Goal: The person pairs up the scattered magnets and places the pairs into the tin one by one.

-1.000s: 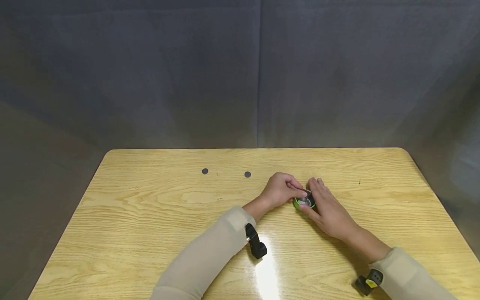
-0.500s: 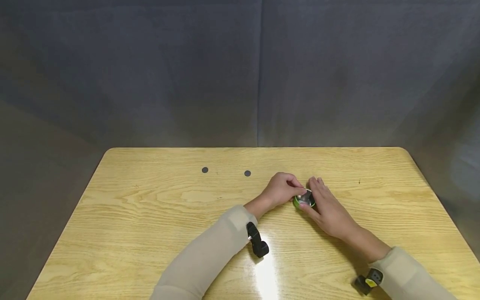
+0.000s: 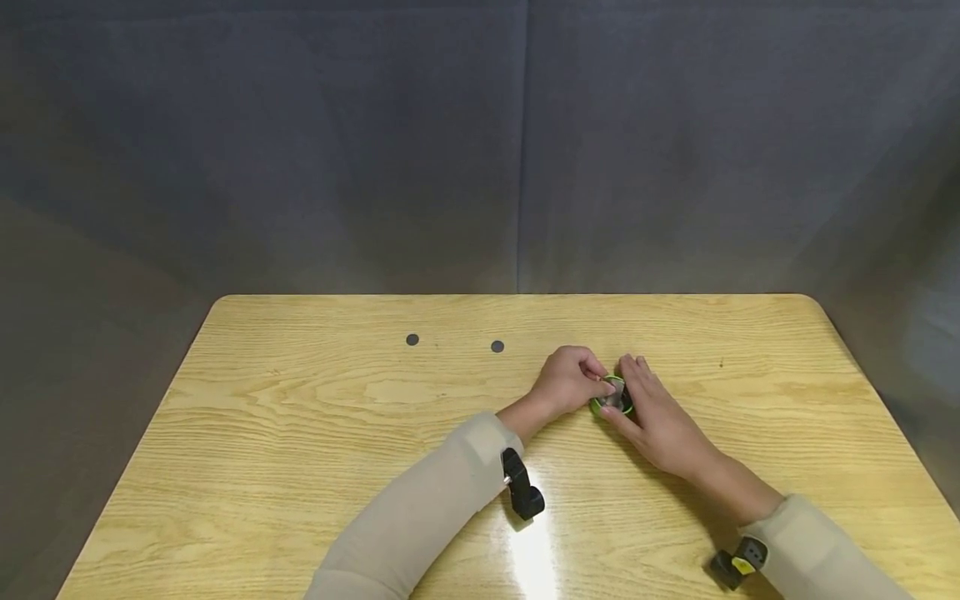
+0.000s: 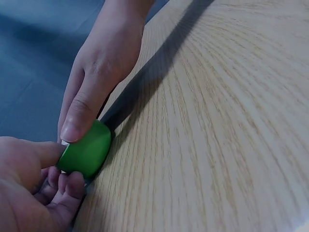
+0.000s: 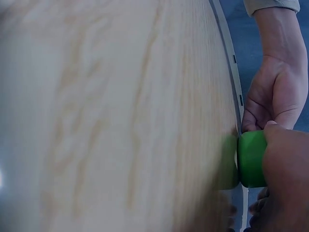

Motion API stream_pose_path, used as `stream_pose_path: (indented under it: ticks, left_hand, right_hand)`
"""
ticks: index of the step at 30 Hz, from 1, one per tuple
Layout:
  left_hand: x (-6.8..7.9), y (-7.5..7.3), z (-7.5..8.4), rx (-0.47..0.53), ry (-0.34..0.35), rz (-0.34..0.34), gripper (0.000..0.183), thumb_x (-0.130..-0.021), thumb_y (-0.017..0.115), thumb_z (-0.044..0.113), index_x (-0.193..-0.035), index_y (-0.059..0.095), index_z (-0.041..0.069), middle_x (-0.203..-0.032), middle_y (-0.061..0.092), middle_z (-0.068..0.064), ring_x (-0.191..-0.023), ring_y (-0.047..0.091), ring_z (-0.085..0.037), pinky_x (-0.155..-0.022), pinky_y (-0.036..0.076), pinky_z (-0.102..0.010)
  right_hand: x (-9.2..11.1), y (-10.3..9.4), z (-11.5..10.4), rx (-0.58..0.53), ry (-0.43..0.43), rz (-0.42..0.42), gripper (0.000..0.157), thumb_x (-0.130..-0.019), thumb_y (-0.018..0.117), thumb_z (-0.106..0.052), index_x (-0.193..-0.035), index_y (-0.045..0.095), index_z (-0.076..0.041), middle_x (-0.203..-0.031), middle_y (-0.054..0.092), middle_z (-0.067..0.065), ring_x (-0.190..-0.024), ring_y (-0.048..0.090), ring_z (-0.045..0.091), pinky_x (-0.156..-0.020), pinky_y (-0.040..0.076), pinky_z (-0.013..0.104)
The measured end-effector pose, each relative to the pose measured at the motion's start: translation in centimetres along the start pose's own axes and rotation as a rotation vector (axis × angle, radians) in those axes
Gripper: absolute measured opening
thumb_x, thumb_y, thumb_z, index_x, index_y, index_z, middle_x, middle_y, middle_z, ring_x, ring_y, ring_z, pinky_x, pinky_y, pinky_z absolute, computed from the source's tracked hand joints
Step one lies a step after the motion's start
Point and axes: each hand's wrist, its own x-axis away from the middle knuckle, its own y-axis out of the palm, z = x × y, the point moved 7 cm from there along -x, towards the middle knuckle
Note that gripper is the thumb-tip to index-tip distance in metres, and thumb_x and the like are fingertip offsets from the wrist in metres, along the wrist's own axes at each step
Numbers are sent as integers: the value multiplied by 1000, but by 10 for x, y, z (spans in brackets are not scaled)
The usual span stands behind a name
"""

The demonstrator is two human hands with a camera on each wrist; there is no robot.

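Note:
A small round green cup (image 3: 597, 409) with a silvery inside sits on the table between both hands. Its smooth green wall shows in both wrist views, as a cup (image 4: 89, 152) in the left and a cup (image 5: 251, 162) in the right. My left hand (image 3: 567, 383) pinches at the cup's left side, thumb over the rim and inside, fingers curled by the outer wall. My right hand (image 3: 663, 425) holds the cup from the right, thumb on the near rim, long fingers stretched along the far side. Whether the left thumb also presses a separate silvery piece inside cannot be made out.
Two dark flat discs, the left disc (image 3: 412, 340) and the right disc (image 3: 497, 347), lie on the wooden table (image 3: 360, 450) toward its back. Dark curtains (image 3: 390, 150) surround the table. A black wrist camera (image 3: 522, 487) hangs from the left sleeve, another camera (image 3: 738, 565) from the right.
The thin bright edge at the left thumb, visible half a second ago, no longer stands out, and more of the green rim shows. The left thumb shifted slightly; the right hand stays in place.

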Motion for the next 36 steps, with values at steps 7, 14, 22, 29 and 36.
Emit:
stream_pose_path:
  ticks: [7,14,22,29,36]
  left_hand:
    - [-1,0,0,-36,-31,1,11,-85,85,10,-84,74,7,-77,66,5,-71,54,-4,-64,44,-17]
    - [1,-2,3,-59,11,1,9,-88,82,16,-85,78,9,-82,71,5,-72,57,-3,-67,46,-17]
    - [1,1,5,-67,-22,45,13,-84,86,14,-79,75,8,-75,68,4,-69,57,-4,-63,45,-18]
    - [1,2,6,-117,-77,80,21,-80,90,19,-74,72,11,-71,66,7,-65,55,-5,-59,43,-19]
    - [-1,3,8,-190,-129,56,25,-79,91,21,-78,68,10,-74,61,6,-67,52,-7,-59,41,-18]
  right_hand:
    - [-1,0,1,-9,2,-14,85,-106,55,-42,-158,13,10,-163,13,32,-152,8,47,-118,18,65]
    - [-1,2,0,-10,4,-17,85,-106,54,-42,-158,12,10,-164,13,32,-152,8,48,-118,19,66]
    - [0,1,2,-21,15,-26,85,-106,54,-43,-159,11,9,-164,11,31,-153,6,46,-117,18,66]
    - [-1,0,1,-48,5,-26,83,-105,56,-40,-159,14,8,-163,15,32,-151,7,50,-116,19,68]
    - [-1,0,1,-124,36,-62,85,-105,57,-41,-159,15,8,-164,15,32,-152,4,49,-115,17,71]
